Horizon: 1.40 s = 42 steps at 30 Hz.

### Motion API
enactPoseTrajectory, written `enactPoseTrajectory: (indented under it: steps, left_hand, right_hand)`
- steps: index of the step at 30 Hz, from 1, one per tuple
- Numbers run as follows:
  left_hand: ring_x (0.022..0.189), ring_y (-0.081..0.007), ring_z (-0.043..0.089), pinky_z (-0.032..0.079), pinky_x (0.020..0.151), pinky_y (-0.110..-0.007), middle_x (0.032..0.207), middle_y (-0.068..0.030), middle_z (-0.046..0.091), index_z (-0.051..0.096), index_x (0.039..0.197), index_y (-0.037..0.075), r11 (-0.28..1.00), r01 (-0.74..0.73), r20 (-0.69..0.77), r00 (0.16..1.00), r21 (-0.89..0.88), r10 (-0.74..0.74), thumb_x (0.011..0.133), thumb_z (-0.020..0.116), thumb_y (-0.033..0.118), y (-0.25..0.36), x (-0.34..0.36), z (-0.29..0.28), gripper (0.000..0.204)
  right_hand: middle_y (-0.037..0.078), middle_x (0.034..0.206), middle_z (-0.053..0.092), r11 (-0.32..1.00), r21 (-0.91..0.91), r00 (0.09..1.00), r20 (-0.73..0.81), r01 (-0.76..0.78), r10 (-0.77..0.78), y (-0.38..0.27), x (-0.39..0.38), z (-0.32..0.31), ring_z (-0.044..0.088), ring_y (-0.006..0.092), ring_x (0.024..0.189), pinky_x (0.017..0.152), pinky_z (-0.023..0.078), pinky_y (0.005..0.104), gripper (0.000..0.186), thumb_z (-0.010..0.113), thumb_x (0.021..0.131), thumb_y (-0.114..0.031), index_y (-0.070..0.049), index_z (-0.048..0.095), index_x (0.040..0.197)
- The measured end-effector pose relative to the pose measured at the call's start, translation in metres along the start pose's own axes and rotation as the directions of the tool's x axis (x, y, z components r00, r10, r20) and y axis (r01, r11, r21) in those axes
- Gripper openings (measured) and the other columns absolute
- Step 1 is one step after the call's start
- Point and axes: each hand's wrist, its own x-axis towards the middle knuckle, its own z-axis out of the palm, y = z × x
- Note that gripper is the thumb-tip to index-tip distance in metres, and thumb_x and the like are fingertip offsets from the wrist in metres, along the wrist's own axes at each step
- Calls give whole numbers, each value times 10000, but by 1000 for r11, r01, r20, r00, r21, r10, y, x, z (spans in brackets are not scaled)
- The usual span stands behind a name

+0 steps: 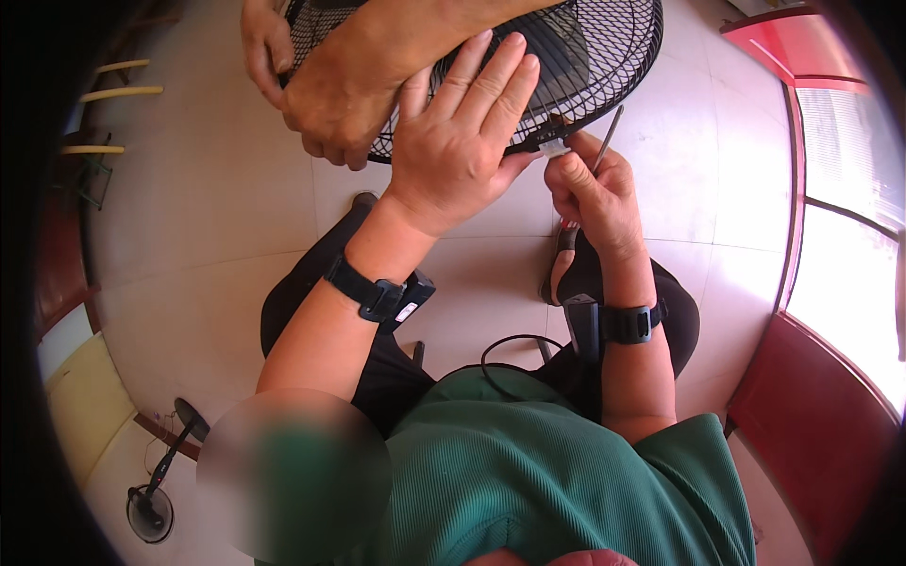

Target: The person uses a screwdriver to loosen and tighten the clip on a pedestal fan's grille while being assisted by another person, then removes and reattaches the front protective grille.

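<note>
A round black wire fan grille (618,57) takes up the top of the view, with dark flat blades showing through its mesh. My left hand (458,141) lies flat on it near the close edge, fingers stretched out and holding nothing. At the grille's near right rim, my right hand (596,193) is closed, thumb and forefinger pinching a small whitish clip (554,148) against the black rim fastener (545,135). A thin metal rod (612,132), like a screwdriver shaft, sticks up from between the same hand's fingers; its other end is hidden.
Another person's hands (335,94) hold the grille's far left side, one forearm crossing over it. Pale floor tiles (208,217) lie below. A small black standing fan (151,509) is at the lower left. Red panels (812,415) and a bright window (849,236) line the right.
</note>
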Motion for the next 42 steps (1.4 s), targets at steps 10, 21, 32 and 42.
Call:
enactPoseTrajectory:
  steps: [10,21,32,42]
  left_hand:
    - [1278,-235,475,324,964,-388,1389,-73,509,546,1299,73,1000,-5,-24,1000,-14,5,560,821,226,-1,1,-1,804]
    - [1297,-249,457,303,1057,-439,1390,-75,507,551,1298,73,1000,-18,-22,1000,-9,18,557,820,242,0,7,-4,806]
    - [1320,-281,431,323,1035,-486,1389,-93,505,549,1304,69,1000,-18,-1,1000,-23,18,583,790,310,-4,4,-6,797]
    - [1321,-286,434,316,1047,-498,1395,-82,503,562,1290,65,998,27,-8,1000,-58,-27,580,787,265,-5,3,-4,771]
  right_hand:
    - [74,747,589,999,28,999,-13,39,-38,0,1,6,330,14,415,380,234,156,330,532,977,-322,6,529,1005]
    - [76,717,602,996,44,996,-24,83,-82,3,4,3,389,28,429,380,332,180,389,606,931,-357,10,530,1036]
    - [87,734,581,990,52,991,-15,133,-133,9,4,7,361,23,435,400,264,164,569,685,868,-378,62,510,1183]
    - [84,702,589,992,94,995,-60,81,-75,9,4,9,412,42,447,414,323,176,688,729,810,-416,75,501,1235]
